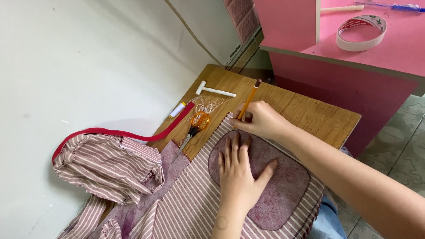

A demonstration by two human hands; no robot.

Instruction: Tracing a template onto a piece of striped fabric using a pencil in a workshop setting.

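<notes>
striped cloth (190, 199): woven, matt, pink-and-white | rounded patch (283, 186): fuzzy felt-like interfacing, matt mauve | table (310, 113): wood-grain laminate, smooth, low sheen | pencil (249, 99): painted wood, slightly glossy | scissors (191, 130): metal blades, translucent orange plastic handles | tape roll (361, 33): glossy white | pink shelf (398, 48): smooth matt board

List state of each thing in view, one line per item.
left hand: flat, pressing the purple patch
right hand: gripping the pencil
pencil: tilted, tip on the fabric at the patch edge
purple patch: lying flat on the striped fabric
striped fabric: spread over the table, bunched at the left
scissors: closed, lying on the table
tape roll: lying flat on the pink desk
</notes>
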